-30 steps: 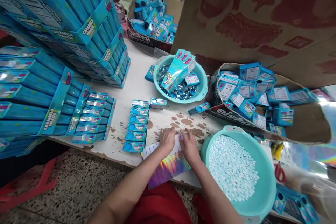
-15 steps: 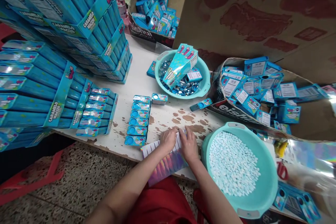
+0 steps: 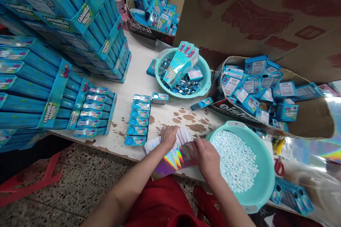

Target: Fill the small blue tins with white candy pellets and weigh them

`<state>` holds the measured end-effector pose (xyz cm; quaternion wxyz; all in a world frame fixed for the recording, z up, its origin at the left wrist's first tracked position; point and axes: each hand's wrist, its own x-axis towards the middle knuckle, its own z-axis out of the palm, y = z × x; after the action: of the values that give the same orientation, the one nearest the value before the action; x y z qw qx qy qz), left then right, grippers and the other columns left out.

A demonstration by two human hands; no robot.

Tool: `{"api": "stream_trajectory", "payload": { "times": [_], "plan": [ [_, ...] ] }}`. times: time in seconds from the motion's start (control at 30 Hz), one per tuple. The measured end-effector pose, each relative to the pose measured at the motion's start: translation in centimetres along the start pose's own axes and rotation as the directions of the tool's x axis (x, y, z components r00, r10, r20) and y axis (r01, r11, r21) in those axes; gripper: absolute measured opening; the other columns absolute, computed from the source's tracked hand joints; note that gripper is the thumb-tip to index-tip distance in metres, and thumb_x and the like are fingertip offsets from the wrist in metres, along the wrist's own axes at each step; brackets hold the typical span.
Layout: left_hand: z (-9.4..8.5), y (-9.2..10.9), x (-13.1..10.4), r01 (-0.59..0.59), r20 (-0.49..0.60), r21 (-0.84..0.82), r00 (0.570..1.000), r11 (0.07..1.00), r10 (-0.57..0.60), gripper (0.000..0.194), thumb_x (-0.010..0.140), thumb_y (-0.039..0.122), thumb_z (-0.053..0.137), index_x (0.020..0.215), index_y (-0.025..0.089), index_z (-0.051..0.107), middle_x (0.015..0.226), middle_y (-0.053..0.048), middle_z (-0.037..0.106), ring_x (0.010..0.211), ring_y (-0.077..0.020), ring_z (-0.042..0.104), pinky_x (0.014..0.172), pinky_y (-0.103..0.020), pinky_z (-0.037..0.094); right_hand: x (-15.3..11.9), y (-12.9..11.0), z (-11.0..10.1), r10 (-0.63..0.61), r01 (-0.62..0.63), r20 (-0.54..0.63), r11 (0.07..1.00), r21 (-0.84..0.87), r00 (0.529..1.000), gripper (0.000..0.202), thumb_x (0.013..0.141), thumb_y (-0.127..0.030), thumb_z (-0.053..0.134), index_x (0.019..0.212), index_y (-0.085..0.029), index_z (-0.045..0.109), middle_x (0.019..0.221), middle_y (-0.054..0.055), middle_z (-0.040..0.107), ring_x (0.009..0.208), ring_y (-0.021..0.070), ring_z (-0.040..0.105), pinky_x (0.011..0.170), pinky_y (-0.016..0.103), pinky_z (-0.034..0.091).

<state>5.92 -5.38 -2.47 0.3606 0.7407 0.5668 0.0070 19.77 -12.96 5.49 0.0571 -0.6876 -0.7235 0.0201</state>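
Note:
A shiny rainbow-reflecting holographic sheet (image 3: 170,161) lies at the table's front edge, next to a white surface with thin dark lines (image 3: 184,137). My left hand (image 3: 169,137), fingers bent and together, presses down on the white lined part. Fingers of my right hand (image 3: 209,156) are closed on the sheet's right end, which is lifted and curved. Left of my hands stands a row of blue candy boxes (image 3: 138,122), each with a round recess on top. A single blue box (image 3: 160,98) is just behind that row.
A turquoise basin of small pale candies (image 3: 239,161) stands at my right. Behind, another turquoise basin (image 3: 183,94) holds metallic pieces and blue boxes. Cartons of blue boxes (image 3: 234,111) (image 3: 153,35) sit at the back. Tall stacks of packed blue displays (image 3: 85,17) fill the left.
My right hand has moved right and toward me, lifting the sheet's end. The left hand stays pressed on the white lined part. The whole view has shifted slightly.

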Motion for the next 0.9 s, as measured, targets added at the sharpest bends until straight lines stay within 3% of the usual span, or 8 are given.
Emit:
{"api": "stream_trajectory", "payload": {
  "times": [0.1, 0.17, 0.27, 0.37, 0.47, 0.63, 0.77, 0.9],
  "plan": [
    [-1.0, 0.1, -1.0, -0.048, -0.191, -0.197, 0.981, 0.979, 0.010, 0.029, 0.090, 0.020, 0.039, 0.108, 0.023, 0.062, 0.120, -0.011, 0.056, 0.117, -0.0248, 0.045, 0.099, -0.042, 0.033, 1.1, 0.5, -3.3, 0.075, -0.082, 0.046, 0.984, 0.157, 0.996, 0.022, 0.091, -0.034, 0.043, 0.078, -0.022, 0.055, 0.072, 0.003, 0.062, 0.065, 0.0170, 0.057, 0.058, 0.027, 0.039],
    [-2.1, 0.4, -1.8, -0.149, -0.236, -0.475, 0.971, 0.868, 0.037, 0.032, 0.091, 0.027, 0.041, 0.119, 0.023, 0.055, 0.129, -0.010, 0.050, 0.121, -0.0233, 0.043, 0.099, -0.039, 0.036, 1.7, 0.5, -4.7, 0.123, -0.151, 0.112, 0.946, 0.286, 0.986, 0.024, 0.090, -0.039, 0.043, 0.075, -0.023, 0.054, 0.071, 0.002, 0.063, 0.063, 0.0164, 0.059, 0.057, 0.026, 0.040],
    [-3.6, 1.2, -3.0, -0.136, -0.032, -0.815, 0.981, 0.564, 0.191, 0.049, 0.083, 0.037, 0.055, 0.129, 0.022, 0.046, 0.124, -0.009, 0.054, 0.110, -0.0209, 0.052, 0.086, -0.031, 0.045, 2.5, 0.0, -5.5, 0.174, -0.240, 0.185, 0.867, 0.437, 0.967, 0.029, 0.086, -0.046, 0.046, 0.071, -0.023, 0.055, 0.069, 0.002, 0.064, 0.061, 0.0173, 0.059, 0.057, 0.027, 0.042],
    [-4.7, 1.3, -3.9, 0.038, 0.132, -0.906, 0.972, 0.423, 0.196, 0.032, 0.074, 0.037, 0.063, 0.098, 0.016, 0.061, 0.082, -0.004, 0.064, 0.076, -0.0163, 0.060, 0.068, -0.026, 0.046, 3.1, -1.3, -4.8, 0.225, -0.327, 0.243, 0.750, 0.575, 0.944, 0.033, 0.080, -0.053, 0.051, 0.069, -0.022, 0.057, 0.066, 0.003, 0.064, 0.057, 0.0170, 0.057, 0.056, 0.027, 0.043],
    [-6.7, -0.7, -4.7, 0.031, 0.080, -0.855, 0.994, 0.518, 0.073, 0.020, 0.078, 0.034, 0.054, 0.071, 0.016, 0.058, 0.057, 0.002, 0.053, 0.057, -0.0118, 0.052, 0.059, -0.024, 0.041, 4.3, -3.7, -2.7, 0.302, -0.427, 0.303, 0.583, 0.691, 0.904, 0.036, 0.075, -0.054, 0.056, 0.070, -0.020, 0.061, 0.065, 0.003, 0.065, 0.058, 0.0170, 0.057, 0.056, 0.027, 0.043],
    [-13.8, -8.1, -5.4, -0.006, -0.031, -0.588, 0.999, 0.809, -0.015, 0.017, 0.080, 0.031, 0.046, 0.084, 0.019, 0.058, 0.057, 0.005, 0.050, 0.055, -0.0118, 0.047, 0.053, -0.023, 0.035, 8.5, -11.1, 2.2, 0.315, -0.401, 0.285, 0.410, 0.820, 0.905, 0.031, 0.071, -0.048, 0.061, 0.065, -0.018, 0.064, 0.063, 0.001, 0.060, 0.056, 0.0152, 0.050, 0.058, 0.028, 0.042],
    [-18.8, -13.0, -3.3, -0.043, -0.119, -0.382, 0.993, 0.923, -0.002, 0.016, 0.083, 0.030, 0.040, 0.092, 0.021, 0.051, 0.060, 0.005, 0.048, 0.058, -0.0134, 0.047, 0.056, -0.023, 0.035, 12.5, -16.7, 5.0, 0.411, -0.342, 0.162, 0.415, 0.843, 0.897, 0.026, 0.070, -0.044, 0.062, 0.068, -0.018, 0.068, 0.077, 0.004, 0.054, 0.068, 0.0176, 0.051, 0.067, 0.032, 0.044],
    [-20.4, -15.1, -0.5, -0.066, -0.146, -0.220, 0.989, 0.973, 0.034, 0.013, 0.084, 0.027, 0.038, 0.090, 0.022, 0.048, 0.071, 0.002, 0.051, 0.068, -0.0159, 0.051, 0.065, -0.026, 0.038, 15.0, -19.0, 6.9, 0.498, -0.335, 0.052, 0.498, 0.800, 0.866, 0.022, 0.073, -0.040, 0.061, 0.067, -0.019, 0.068, 0.081, 0.006, 0.051, 0.087, 0.0248, 0.050, 0.081, 0.038, 0.041]
  ]
}}
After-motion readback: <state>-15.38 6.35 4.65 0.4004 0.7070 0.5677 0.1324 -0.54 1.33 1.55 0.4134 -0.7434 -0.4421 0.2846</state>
